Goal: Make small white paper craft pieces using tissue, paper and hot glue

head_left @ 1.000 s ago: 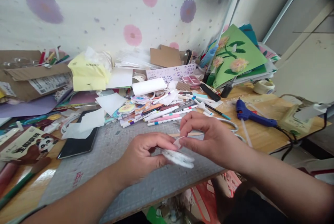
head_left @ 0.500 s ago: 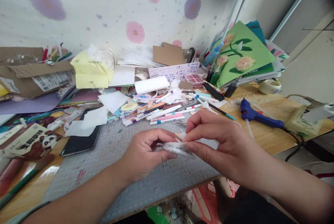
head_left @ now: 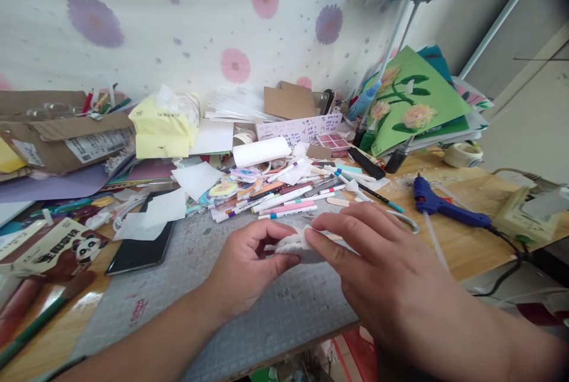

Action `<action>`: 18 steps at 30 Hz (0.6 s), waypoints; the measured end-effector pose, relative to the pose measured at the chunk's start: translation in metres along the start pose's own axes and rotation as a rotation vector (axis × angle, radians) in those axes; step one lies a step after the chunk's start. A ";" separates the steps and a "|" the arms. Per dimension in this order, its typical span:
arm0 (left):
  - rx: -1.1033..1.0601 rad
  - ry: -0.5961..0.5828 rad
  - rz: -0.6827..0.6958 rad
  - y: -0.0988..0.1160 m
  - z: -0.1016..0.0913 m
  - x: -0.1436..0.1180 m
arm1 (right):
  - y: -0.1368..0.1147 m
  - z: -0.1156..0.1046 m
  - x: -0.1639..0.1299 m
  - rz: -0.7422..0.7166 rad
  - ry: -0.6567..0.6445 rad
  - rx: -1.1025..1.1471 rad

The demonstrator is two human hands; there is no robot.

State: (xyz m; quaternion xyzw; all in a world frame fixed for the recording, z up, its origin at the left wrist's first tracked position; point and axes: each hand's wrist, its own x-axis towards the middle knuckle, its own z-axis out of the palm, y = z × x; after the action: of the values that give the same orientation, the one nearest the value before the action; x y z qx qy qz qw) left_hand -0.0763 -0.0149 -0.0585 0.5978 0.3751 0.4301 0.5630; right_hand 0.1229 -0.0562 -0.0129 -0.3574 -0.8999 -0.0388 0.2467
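My left hand (head_left: pixel 249 263) pinches a small white, layered, crumpled piece (head_left: pixel 288 245) between thumb and fingers, just above the grey cutting mat (head_left: pixel 186 305). My right hand (head_left: pixel 377 263) reaches across from the other side, its index fingertip on a pale paper-like flap (head_left: pixel 305 238) of that piece. Its thumb is hidden behind the hand, and so is part of the white piece. A pale, thin edge shows beside the right fingers, too little to name. Beyond both hands lies a pile of marker pens (head_left: pixel 288 207).
A blue hot glue gun (head_left: pixel 444 204) with its cord rests at the right. At the left are a dark tablet-like slab (head_left: pixel 142 251) under paper scraps, a panda-printed box (head_left: pixel 57 242) and a cardboard box (head_left: pixel 80 139). A white roll (head_left: pixel 261 152) lies behind the pens.
My right hand has turned so its back faces up, with the index finger now over the white piece. The left hand keeps its pinch. The whole view has shifted slightly.
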 end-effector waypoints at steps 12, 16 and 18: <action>-0.244 0.224 0.075 -0.007 -0.018 0.015 | 0.070 0.044 0.005 0.148 -0.343 -0.068; -0.045 0.222 0.138 -0.009 -0.017 0.012 | 0.060 0.048 0.003 0.104 -0.408 -0.153; 0.055 0.220 0.182 -0.007 -0.015 0.010 | 0.056 0.050 0.003 0.092 -0.454 -0.192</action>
State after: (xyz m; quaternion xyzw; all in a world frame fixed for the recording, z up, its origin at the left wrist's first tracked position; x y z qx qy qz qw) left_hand -0.0870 0.0005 -0.0642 0.5938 0.3905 0.5319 0.4604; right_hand 0.1375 -0.0009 -0.0612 -0.4195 -0.9072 -0.0318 0.0046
